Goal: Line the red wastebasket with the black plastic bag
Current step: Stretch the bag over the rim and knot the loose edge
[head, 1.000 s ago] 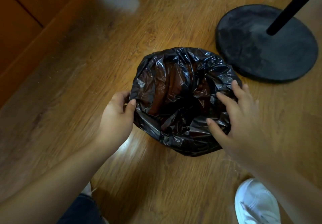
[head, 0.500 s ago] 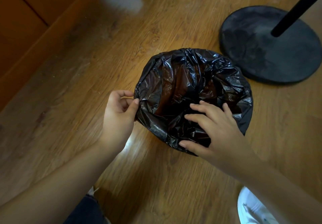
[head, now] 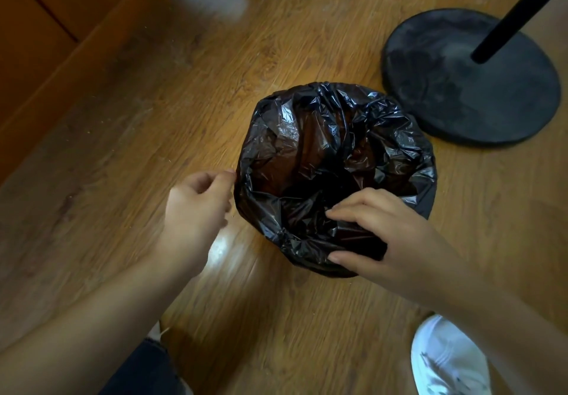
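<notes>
Black bag (head: 335, 161) between both hands (head: 196, 207)

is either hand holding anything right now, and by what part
The right hand pinches the black bag at its near rim fold, thumb outside, fingers inside. The left hand holds nothing; its fingertips sit beside the bag's left edge.

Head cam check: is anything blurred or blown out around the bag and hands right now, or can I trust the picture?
Head view: left hand smeared by motion blur; right hand sharper on the black bag; bag creases glint but still read; bright glare patch on the wooden floor beside the left wrist; wide-angle bending at the edges.
</notes>
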`<state>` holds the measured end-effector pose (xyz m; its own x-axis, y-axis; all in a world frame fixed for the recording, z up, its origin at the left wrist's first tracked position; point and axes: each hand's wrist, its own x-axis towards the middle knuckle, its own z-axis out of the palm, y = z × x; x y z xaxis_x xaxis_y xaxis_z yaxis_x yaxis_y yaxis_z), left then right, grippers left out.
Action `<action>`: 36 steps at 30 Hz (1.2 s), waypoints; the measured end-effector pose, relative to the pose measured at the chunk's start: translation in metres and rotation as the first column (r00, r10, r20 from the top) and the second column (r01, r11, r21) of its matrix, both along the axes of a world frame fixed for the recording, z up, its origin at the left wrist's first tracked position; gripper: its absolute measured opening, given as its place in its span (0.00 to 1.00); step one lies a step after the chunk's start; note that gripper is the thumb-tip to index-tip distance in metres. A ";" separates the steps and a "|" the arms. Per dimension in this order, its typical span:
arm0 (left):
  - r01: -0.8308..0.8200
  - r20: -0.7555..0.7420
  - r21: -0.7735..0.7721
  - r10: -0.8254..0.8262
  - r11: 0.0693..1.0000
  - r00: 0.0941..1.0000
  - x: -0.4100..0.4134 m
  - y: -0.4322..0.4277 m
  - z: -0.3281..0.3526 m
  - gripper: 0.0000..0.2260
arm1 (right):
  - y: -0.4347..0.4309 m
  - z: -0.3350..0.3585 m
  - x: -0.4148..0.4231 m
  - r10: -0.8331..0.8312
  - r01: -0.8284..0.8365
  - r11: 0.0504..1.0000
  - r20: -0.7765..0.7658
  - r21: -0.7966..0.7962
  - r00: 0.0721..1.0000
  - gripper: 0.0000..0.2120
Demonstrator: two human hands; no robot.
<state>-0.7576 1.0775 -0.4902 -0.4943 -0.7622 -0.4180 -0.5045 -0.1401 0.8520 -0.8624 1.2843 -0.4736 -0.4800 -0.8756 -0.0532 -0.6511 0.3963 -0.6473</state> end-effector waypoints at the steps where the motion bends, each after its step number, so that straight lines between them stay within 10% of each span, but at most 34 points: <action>1: 0.030 0.007 0.099 -0.031 0.995 0.999 0.001 0.004 0.004 0.07 | 0.001 -0.001 0.000 0.022 -0.022 1.000 -0.016 0.013 1.000 0.21; 17: 0.386 0.077 -0.211 -0.378 0.898 0.923 0.002 0.021 0.008 0.04 | -0.009 -0.019 0.008 0.083 -0.095 0.981 0.073 0.167 0.994 0.26; 31: 0.430 0.062 -0.360 -0.439 0.828 0.896 0.008 0.035 0.015 0.10 | 0.008 -0.082 0.022 0.144 -0.238 0.626 0.190 0.743 0.971 0.32; 36: 0.422 0.058 -0.369 -0.433 0.828 0.900 0.005 0.034 0.013 0.10 | 0.009 -0.051 0.026 0.059 -0.004 0.897 -0.112 0.442 0.992 0.21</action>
<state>-0.7522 1.1117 -0.4777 -0.8130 -0.5663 -0.1352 -0.4178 0.4059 0.8128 -0.8366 1.2935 -0.5247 -0.4795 -0.7908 -0.3804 -0.7293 0.6002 -0.3284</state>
